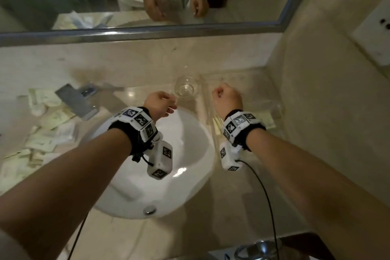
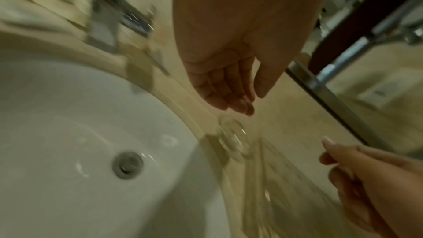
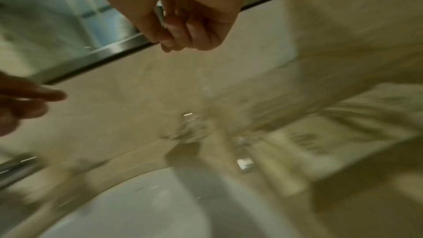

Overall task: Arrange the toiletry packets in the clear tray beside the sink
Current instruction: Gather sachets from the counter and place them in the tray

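pale green and white toiletry packets [image 1: 42, 133] lie scattered on the beige stone bench [image 1: 242, 196], well off to the outer side of the left hand [image 1: 160, 103], whose fingers hang relaxed and empty above the white round sink [image 1: 190, 154]. the clear plastic tray [image 1: 274, 107] sits under the right hand [image 1: 226, 97], loosely fisted, holding nothing. a clear drinking glass [image 1: 186, 88] stands between both hands.

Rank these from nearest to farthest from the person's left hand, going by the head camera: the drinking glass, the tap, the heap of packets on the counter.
From the left hand:
1. Drinking glass, just beyond the fingertips, to the hand's right.
2. Tap, on the counter to the hand's left, behind the sink.
3. Heap of packets, farthest out along the left side of the counter.
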Action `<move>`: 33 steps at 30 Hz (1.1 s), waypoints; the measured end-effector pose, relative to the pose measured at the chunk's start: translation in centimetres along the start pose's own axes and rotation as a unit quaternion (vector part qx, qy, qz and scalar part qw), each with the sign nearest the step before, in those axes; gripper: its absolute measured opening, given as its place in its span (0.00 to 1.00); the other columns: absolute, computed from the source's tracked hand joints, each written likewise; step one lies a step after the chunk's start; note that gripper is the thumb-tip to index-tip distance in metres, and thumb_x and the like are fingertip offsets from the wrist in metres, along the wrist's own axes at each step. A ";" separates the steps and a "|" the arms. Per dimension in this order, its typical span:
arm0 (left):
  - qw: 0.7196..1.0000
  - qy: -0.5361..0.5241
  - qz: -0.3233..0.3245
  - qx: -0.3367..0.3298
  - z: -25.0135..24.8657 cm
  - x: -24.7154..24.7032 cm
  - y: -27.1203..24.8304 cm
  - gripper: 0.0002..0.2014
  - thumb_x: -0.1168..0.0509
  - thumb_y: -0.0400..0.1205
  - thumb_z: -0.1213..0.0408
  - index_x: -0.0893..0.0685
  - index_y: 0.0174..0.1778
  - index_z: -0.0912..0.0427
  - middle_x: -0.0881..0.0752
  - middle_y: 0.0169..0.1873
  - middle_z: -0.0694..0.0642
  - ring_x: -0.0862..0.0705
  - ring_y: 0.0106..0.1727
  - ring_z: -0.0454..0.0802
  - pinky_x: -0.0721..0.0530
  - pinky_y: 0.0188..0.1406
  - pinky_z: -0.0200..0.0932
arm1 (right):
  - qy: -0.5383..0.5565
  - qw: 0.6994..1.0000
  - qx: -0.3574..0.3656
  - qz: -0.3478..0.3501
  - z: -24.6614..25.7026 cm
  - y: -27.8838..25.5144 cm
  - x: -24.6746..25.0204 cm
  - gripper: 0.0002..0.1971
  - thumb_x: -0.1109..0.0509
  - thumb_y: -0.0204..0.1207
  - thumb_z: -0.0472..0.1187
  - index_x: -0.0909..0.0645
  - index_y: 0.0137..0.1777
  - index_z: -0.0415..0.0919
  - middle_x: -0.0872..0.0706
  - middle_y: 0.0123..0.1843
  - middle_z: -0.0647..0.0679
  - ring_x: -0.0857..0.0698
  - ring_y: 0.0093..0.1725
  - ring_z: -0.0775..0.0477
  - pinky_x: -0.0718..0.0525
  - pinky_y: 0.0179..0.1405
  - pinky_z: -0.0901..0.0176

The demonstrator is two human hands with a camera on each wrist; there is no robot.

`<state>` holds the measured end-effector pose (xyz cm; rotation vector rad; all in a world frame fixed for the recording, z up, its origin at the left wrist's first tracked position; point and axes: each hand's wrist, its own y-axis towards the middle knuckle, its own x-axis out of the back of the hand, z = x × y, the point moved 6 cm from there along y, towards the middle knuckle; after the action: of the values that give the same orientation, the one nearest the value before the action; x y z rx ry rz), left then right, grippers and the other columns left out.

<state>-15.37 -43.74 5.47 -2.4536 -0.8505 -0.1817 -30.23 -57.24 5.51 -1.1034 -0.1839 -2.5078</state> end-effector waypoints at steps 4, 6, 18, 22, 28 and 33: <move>0.997 -0.032 -0.070 0.014 2.8 8.7 -2.0 0.12 0.41 0.81 0.73 0.24 0.33 0.55 0.19 0.30 0.54 0.23 0.29 0.45 0.26 0.30 0.34 | 0.029 0.989 0.107 0.096 8.8 -3.4 -6.8 0.12 0.38 0.81 0.45 0.26 0.35 0.44 0.29 0.25 0.53 0.25 0.35 0.45 0.27 0.36 0.57; 0.992 -0.046 -0.112 0.019 5.2 13.9 -3.7 0.13 0.40 0.81 0.73 0.24 0.33 0.55 0.19 0.30 0.54 0.23 0.28 0.45 0.26 0.29 0.34 | 0.032 0.976 0.156 0.149 13.2 -6.2 -10.9 0.14 0.37 0.81 0.43 0.27 0.33 0.44 0.27 0.26 0.51 0.25 0.34 0.45 0.28 0.36 0.59; 0.941 -0.103 -0.283 0.157 23.3 33.9 -13.5 0.12 0.41 0.82 0.72 0.25 0.33 0.57 0.19 0.30 0.55 0.24 0.29 0.47 0.27 0.29 0.36 | -0.055 0.893 0.253 0.369 24.9 -20.4 -29.8 0.13 0.37 0.81 0.46 0.19 0.49 0.35 0.13 0.49 0.40 0.16 0.50 0.40 0.19 0.50 0.55; 0.934 -0.095 -0.292 0.183 26.4 36.6 -14.1 0.11 0.39 0.80 0.72 0.25 0.33 0.57 0.17 0.34 0.59 0.23 0.30 0.48 0.25 0.31 0.38 | -0.077 0.892 0.222 0.385 25.7 -21.5 -34.1 0.12 0.36 0.80 0.46 0.20 0.55 0.38 0.13 0.56 0.40 0.16 0.55 0.40 0.17 0.54 0.53; 0.933 -0.033 -0.285 0.217 29.7 39.0 -12.5 0.12 0.30 0.76 0.61 0.21 0.52 0.59 0.15 0.57 0.65 0.17 0.59 0.62 0.18 0.63 0.56 | -0.114 0.866 0.250 0.417 27.5 -22.5 -39.9 0.18 0.32 0.78 0.43 0.24 0.66 0.38 0.19 0.66 0.41 0.19 0.65 0.41 0.21 0.63 0.52; 0.934 0.011 -0.285 0.215 30.5 39.4 -10.4 0.21 0.37 0.80 0.52 0.26 0.64 0.61 0.16 0.61 0.61 0.18 0.62 0.61 0.19 0.63 0.52 | -0.157 0.914 0.246 0.283 28.4 -20.0 -41.1 0.18 0.36 0.80 0.42 0.26 0.68 0.39 0.24 0.69 0.42 0.26 0.70 0.40 0.24 0.66 0.46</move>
<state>8.17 0.36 -4.42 -1.7513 -1.4097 -0.2020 6.16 -18.85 -4.49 -1.1293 -0.4789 -1.6419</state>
